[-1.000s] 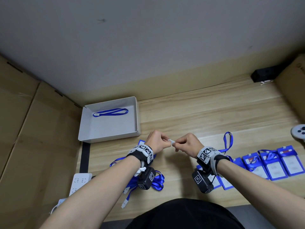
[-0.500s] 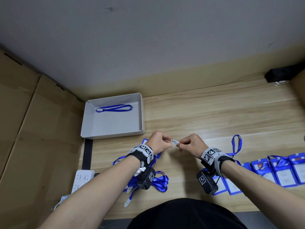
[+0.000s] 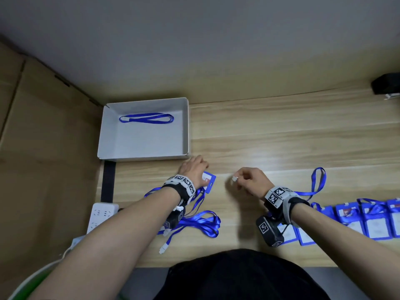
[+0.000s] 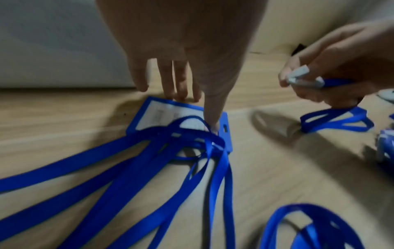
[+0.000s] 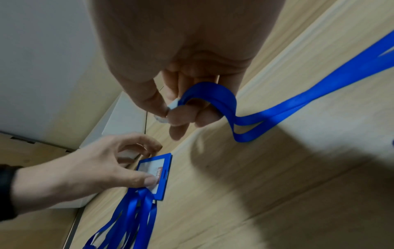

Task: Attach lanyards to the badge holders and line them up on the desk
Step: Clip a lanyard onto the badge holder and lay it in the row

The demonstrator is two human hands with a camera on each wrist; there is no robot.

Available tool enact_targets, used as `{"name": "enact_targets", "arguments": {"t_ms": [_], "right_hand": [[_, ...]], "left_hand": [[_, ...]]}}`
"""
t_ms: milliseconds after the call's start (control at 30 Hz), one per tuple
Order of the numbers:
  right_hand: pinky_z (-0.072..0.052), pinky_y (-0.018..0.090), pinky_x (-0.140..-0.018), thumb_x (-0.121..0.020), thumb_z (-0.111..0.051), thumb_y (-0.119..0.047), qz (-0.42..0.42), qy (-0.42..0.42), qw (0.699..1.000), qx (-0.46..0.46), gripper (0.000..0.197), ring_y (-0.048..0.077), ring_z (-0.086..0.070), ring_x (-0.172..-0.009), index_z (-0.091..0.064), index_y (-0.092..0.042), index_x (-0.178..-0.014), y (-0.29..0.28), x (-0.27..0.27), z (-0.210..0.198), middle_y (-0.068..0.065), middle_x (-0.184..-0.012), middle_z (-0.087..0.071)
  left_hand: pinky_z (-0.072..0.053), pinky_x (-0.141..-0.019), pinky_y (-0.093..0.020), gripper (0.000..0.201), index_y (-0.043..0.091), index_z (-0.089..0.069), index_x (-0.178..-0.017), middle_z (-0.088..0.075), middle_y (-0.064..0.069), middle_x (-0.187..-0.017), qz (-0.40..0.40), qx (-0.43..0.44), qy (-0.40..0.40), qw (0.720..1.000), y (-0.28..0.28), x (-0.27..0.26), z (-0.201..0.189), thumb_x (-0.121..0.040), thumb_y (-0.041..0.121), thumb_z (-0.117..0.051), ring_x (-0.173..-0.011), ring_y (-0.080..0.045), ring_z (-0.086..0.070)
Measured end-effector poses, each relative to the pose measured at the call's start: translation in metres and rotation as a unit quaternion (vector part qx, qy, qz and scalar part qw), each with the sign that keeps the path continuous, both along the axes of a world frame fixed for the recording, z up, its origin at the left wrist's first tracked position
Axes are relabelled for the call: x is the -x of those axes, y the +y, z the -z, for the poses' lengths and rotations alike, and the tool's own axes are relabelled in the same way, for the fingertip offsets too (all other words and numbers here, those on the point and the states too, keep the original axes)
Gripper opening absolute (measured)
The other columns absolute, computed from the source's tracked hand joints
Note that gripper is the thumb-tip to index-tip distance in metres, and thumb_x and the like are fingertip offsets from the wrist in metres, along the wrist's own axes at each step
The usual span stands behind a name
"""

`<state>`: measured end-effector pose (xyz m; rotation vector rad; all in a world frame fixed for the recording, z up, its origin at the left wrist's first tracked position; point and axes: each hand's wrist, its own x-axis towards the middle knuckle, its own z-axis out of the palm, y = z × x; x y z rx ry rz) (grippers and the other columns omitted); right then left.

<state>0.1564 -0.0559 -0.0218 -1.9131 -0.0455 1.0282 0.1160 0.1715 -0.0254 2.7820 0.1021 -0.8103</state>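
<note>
A blue badge holder (image 3: 209, 180) lies flat on the wooden desk (image 3: 281, 144), partly under a bundle of blue lanyards (image 4: 149, 151). My left hand (image 3: 193, 167) is spread over it: the thumb (image 4: 213, 128) presses on its face and the fingertips (image 4: 181, 96) reach its far edge. My right hand (image 3: 249, 180) hovers a little to the right and pinches the white clip end (image 5: 170, 107) of a blue lanyard (image 5: 298, 101). That strap trails off to the right across the desk (image 3: 318, 180).
A white tray (image 3: 142, 148) at the back left holds one lanyard (image 3: 147, 118). Loose lanyards (image 3: 201, 221) lie near the front edge. Several badge holders with lanyards (image 3: 372, 219) lie in a row at the right. A power strip (image 3: 101, 215) and cardboard (image 3: 43, 148) are on the left.
Both hands were together on the white clip. My left hand has let go and moved left and down onto the badge holder; my right hand keeps the clip.
</note>
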Motion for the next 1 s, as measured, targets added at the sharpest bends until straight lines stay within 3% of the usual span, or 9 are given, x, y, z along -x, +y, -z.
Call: {"name": "enact_targets", "arguments": {"t_ms": [100,233,333,467,567,667,800,900,1000], "right_hand": [[-0.034,0.016,-0.036,-0.094,-0.059,-0.009,-0.002,0.01,1.0,-0.007,0.005,0.003,-0.042,-0.035,-0.065,-0.01,-0.094,0.001,-0.001,-0.005,0.007,-0.066,-0.062],[-0.036,0.019,-0.038,-0.094,-0.058,-0.01,0.006,0.0,1.0,-0.01,0.011,0.012,-0.043,-0.039,-0.067,-0.016,-0.095,-0.002,-0.003,-0.005,0.006,-0.066,-0.063],[-0.038,0.021,-0.04,-0.096,-0.055,-0.008,0.01,-0.011,1.0,-0.016,0.017,0.017,-0.045,-0.043,-0.068,-0.019,-0.1,-0.005,-0.002,-0.005,0.006,-0.069,-0.064],[-0.044,0.027,-0.047,-0.095,-0.061,-0.01,0.037,-0.013,0.999,-0.036,0.014,0.023,-0.048,-0.051,-0.071,-0.019,-0.097,-0.007,0.001,-0.005,0.006,-0.068,-0.062],[-0.041,0.021,-0.042,-0.095,-0.06,-0.006,0.036,-0.024,0.998,-0.037,0.015,0.016,-0.045,-0.043,-0.072,-0.009,-0.103,-0.008,0.001,-0.011,0.007,-0.067,-0.061],[-0.036,0.018,-0.037,-0.094,-0.062,-0.008,0.022,-0.045,0.998,-0.024,0.014,0.009,-0.041,-0.037,-0.072,-0.011,-0.103,-0.01,0.001,-0.019,0.005,-0.068,-0.063],[-0.036,0.023,-0.043,-0.094,-0.062,-0.011,-0.02,-0.069,0.997,-0.005,0.016,0.013,-0.042,-0.041,-0.072,-0.003,-0.083,-0.012,0.001,-0.032,0.005,-0.066,-0.063],[-0.035,0.019,-0.04,-0.093,-0.061,-0.009,-0.076,-0.079,0.994,-0.011,0.019,0.008,-0.041,-0.039,-0.073,-0.006,-0.078,-0.012,0.003,-0.045,0.003,-0.062,-0.063],[-0.033,0.016,-0.039,-0.092,-0.063,-0.007,-0.108,-0.092,0.989,-0.035,0.023,0.002,-0.039,-0.036,-0.072,-0.007,-0.071,-0.013,0.006,-0.058,-0.009,-0.052,-0.061]], "left_hand": [[-0.033,-0.099,-0.038,0.067,0.026,-0.05,-0.122,-0.044,0.0,-0.124,0.038,-0.031,-0.014,0.999,-0.004,0.004,0.009,-0.065,0.039,-0.083,-0.118,-0.022,-0.042],[-0.036,-0.096,-0.039,0.069,0.021,-0.05,-0.12,-0.043,-0.001,-0.125,0.12,-0.08,-0.015,0.989,-0.011,0.002,0.009,-0.065,0.042,-0.084,-0.121,-0.021,-0.037],[-0.037,-0.097,-0.038,0.069,0.016,-0.052,-0.118,-0.045,-0.001,-0.124,0.101,-0.085,-0.011,0.991,-0.011,0.004,0.007,-0.064,0.043,-0.085,-0.123,-0.022,-0.038],[-0.037,-0.085,-0.032,0.044,0.022,-0.058,-0.103,-0.065,0.001,-0.108,0.02,-0.007,-0.016,1.0,-0.007,0.006,0.001,-0.07,0.037,-0.084,-0.106,-0.024,-0.057],[-0.045,-0.079,-0.028,0.019,0.024,-0.07,-0.095,-0.073,0.002,-0.095,-0.051,0.065,-0.048,0.995,-0.006,0.008,-0.011,-0.079,0.032,-0.078,-0.095,-0.023,-0.065],[-0.051,-0.082,-0.032,0.015,0.02,-0.077,-0.095,-0.075,-0.002,-0.09,-0.093,0.144,-0.046,0.984,-0.012,0.008,-0.028,-0.082,0.029,-0.076,-0.088,-0.022,-0.066],[-0.054,-0.081,-0.034,0.016,0.017,-0.079,-0.093,-0.076,-0.002,-0.086,-0.124,0.233,-0.037,0.964,-0.022,0.008,-0.049,-0.081,0.027,-0.078,-0.085,-0.021,-0.068],[-0.052,-0.076,-0.024,0.016,0.016,-0.079,-0.096,-0.076,-0.001,-0.089,-0.14,0.272,-0.044,0.951,-0.029,0.01,-0.063,-0.082,0.024,-0.077,-0.078,-0.012,-0.066],[-0.038,-0.056,-0.005,0.015,0.016,-0.078,-0.097,-0.074,0.004,-0.085,-0.131,0.27,-0.055,0.952,-0.033,0.011,-0.073,-0.085,0.024,-0.075,-0.065,0.001,-0.058]]}}
